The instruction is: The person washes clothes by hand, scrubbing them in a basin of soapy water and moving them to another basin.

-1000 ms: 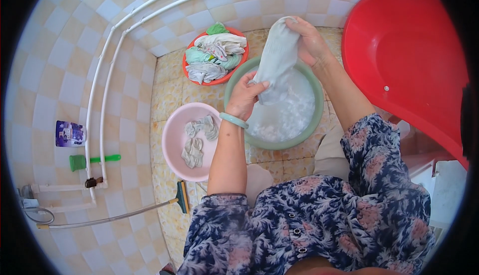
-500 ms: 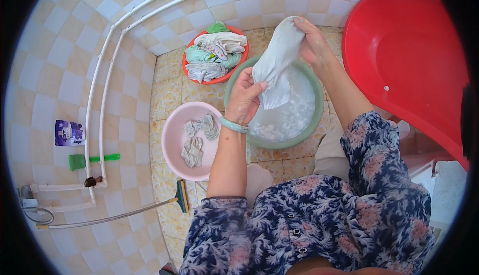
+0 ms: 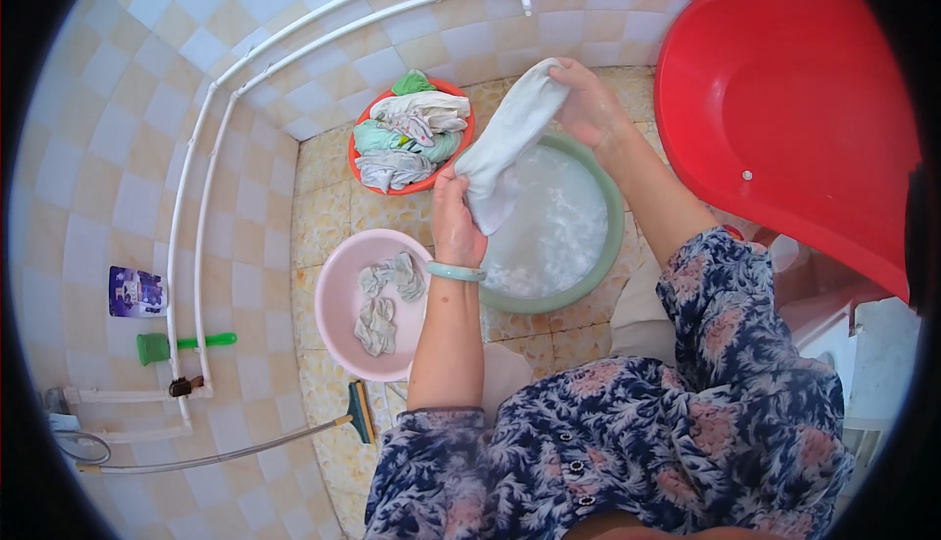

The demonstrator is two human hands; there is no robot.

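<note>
A white sock point(image 3: 512, 133) is stretched slantwise between my two hands, above the left and far part of a green basin point(image 3: 614, 217). My left hand point(image 3: 457, 221), a pale bangle at its wrist, grips the lower end near the basin's left rim. At the upper end, my right hand point(image 3: 593, 114) pinches the sock between thumb and fingers. Cloudy water with white suds point(image 3: 559, 236) fills the basin below. To the left, a pink basin point(image 3: 333, 319) holds a few crumpled greyish cloth pieces point(image 3: 376, 326), partly beside my left forearm.
An orange-red basin point(image 3: 465, 126) heaped with clothes point(image 3: 412, 138) stands at the far left. A large red tub point(image 3: 784, 99) rises on the right. A squeegee point(image 3: 361, 413) leans by the left wall, near a green brush point(image 3: 157, 347). White pipes point(image 3: 343, 16) with taps run along the walls.
Both hands have shifted slightly left, and the sock now hangs straighter and narrower between them. The whole view has moved a little, so the surroundings appear lower.
</note>
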